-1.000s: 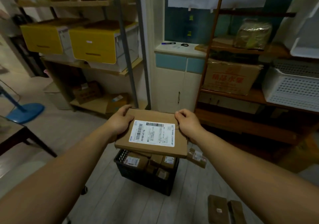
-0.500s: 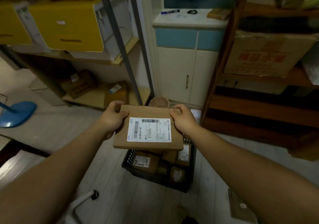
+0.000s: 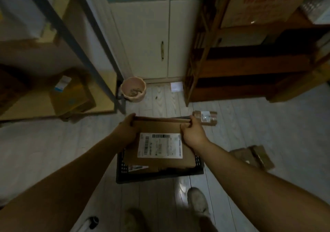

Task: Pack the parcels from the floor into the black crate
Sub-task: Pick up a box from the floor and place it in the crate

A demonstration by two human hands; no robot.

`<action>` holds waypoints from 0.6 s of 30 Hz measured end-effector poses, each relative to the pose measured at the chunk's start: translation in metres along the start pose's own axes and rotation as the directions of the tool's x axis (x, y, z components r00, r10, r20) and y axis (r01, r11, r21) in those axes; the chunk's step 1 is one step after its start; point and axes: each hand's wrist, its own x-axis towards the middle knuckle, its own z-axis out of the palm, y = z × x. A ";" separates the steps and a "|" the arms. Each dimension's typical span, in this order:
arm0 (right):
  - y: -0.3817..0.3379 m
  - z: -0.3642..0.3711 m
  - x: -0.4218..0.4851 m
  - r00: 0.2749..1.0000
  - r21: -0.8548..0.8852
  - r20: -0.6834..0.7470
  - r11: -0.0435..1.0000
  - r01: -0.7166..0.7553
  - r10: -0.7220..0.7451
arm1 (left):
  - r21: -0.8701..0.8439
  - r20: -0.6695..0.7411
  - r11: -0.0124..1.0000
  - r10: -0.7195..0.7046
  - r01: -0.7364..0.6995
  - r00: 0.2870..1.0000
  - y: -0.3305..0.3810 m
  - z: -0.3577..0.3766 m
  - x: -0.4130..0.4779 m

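The black crate (image 3: pixel 157 177) stands on the floor (image 3: pixel 53 151) in the lower centre of the frame. Over it is a flat parcel (image 3: pixel 157 126), tilted. The left hand (image 3: pixel 127 130) and right hand (image 3: pixel 192 133) hold its far corners, each grip closed on the edge. Small parcels (image 3: pixel 253 157) lie at right.

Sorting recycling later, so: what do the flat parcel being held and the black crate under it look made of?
Flat parcel: matte brown cardboard, going by the folded edge and stuck-on white paper label. Black crate: probably moulded plastic, given its lattice walls; finish unclear in dim light.
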 end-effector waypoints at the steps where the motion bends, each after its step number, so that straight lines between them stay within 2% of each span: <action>1: 0.009 0.008 0.008 1.000 -0.004 0.000 1.000 -0.020 0.020 | 0.036 0.038 0.999 0.009 -0.010 0.999 -0.009 0.002 0.015; 5: 0.043 0.034 0.051 0.994 0.031 -0.051 0.995 -0.100 0.101 | 0.068 0.052 0.997 0.026 -0.029 0.998 -0.034 0.020 0.065; 9: 0.096 0.050 0.103 0.990 -0.028 -0.074 0.993 -0.118 0.116 | 0.091 0.020 0.996 -0.012 0.010 1.000 -0.076 0.060 0.119; 12: 0.146 0.056 0.140 0.990 -0.090 -0.063 0.987 -0.131 0.126 | 0.018 0.012 0.998 -0.063 0.063 0.998 -0.121 0.101 0.153; 15: 0.193 0.061 0.170 0.992 -0.175 -0.067 0.977 -0.118 0.107 | -0.020 -0.054 0.995 -0.101 0.100 0.993 -0.164 0.140 0.183; 18: 0.234 0.060 0.191 0.995 -0.267 -0.064 0.960 -0.089 0.075 | -0.072 -0.055 0.977 -0.204 0.200 0.977 -0.194 0.176 0.201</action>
